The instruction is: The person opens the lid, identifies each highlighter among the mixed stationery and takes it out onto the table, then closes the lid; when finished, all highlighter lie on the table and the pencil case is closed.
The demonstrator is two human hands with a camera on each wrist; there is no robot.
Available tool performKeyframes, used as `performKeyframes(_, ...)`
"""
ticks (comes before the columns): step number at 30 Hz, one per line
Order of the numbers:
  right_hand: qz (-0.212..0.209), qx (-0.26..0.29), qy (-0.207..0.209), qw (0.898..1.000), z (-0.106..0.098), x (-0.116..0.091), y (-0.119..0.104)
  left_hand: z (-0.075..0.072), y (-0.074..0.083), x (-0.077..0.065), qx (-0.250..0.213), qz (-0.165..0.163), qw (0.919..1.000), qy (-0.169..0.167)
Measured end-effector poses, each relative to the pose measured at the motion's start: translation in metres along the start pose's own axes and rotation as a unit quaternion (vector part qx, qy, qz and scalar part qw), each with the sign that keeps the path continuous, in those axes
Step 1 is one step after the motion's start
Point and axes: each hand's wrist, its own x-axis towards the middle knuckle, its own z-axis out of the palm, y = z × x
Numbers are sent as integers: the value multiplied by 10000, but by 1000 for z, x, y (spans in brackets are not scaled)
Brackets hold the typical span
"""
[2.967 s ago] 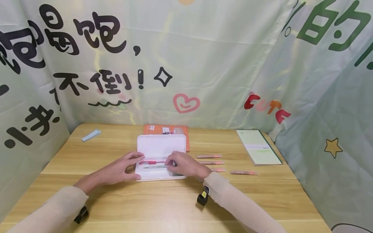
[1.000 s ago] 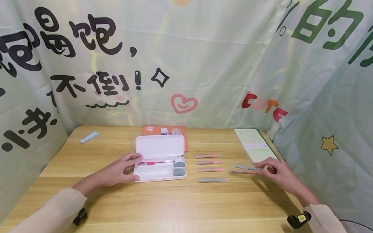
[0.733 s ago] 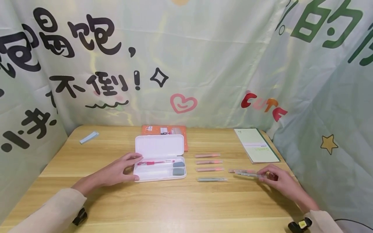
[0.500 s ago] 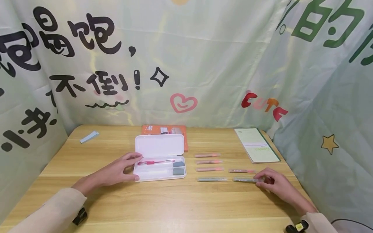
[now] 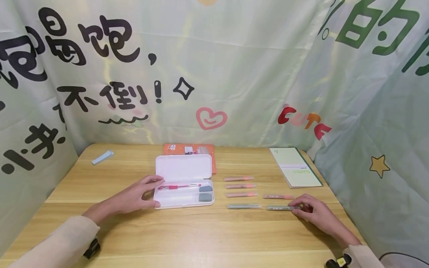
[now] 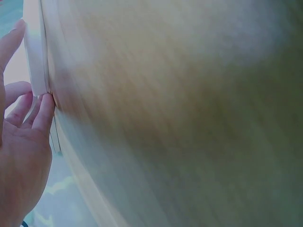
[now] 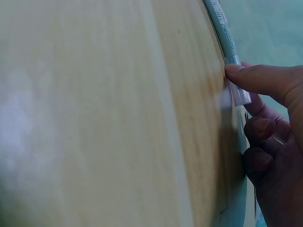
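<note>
My left hand (image 5: 140,193) holds the left end of an open white pencil case (image 5: 184,201), thumb at its front corner and fingers at the back corner; the left wrist view shows the fingertips along its edge. Inside the case lie a red-and-clear pen (image 5: 179,187) and two grey-blue blocks (image 5: 205,197). At the right, my right hand (image 5: 315,212) pinches a grey-green pen (image 5: 279,207) between thumb and fingers by its clear cap (image 7: 240,90). That pen lies flat at the table, in line with another grey-green pen (image 5: 244,206) and in front of a pinkish pen (image 5: 277,196).
Three pinkish pens (image 5: 240,186) lie in a column right of the case. An orange booklet (image 5: 189,149) is behind the case, a light notepad (image 5: 296,167) at the back right, and a light-blue strip (image 5: 102,158) at the back left. Printed curtains (image 5: 248,74) surround the table.
My right hand took a grey-green pen from the case, carried it right and brought it down in front of the pinkish pen, sliding it slightly left. My left hand stayed on the case.
</note>
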Motion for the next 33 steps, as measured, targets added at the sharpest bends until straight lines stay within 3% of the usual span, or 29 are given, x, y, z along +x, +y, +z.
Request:
performKeyframes(21, 197, 75, -52, 9998, -2, -1, -7, -2, 5, 0, -37, 107, 9999, 25)
performKeyframes(25, 173, 159, 177, 9996, -10, -1, -12, -2, 5, 0, -37, 105, 9999, 34)
performKeyframes(28, 0, 252, 392, 9989, -17, 2, -16, -2, 5, 0, -35, 41, 10000, 5)
performKeyframes(33, -424, 279, 413, 9979, -25, 15, -28, -2, 4, -1, -67, 0, 10000, -9)
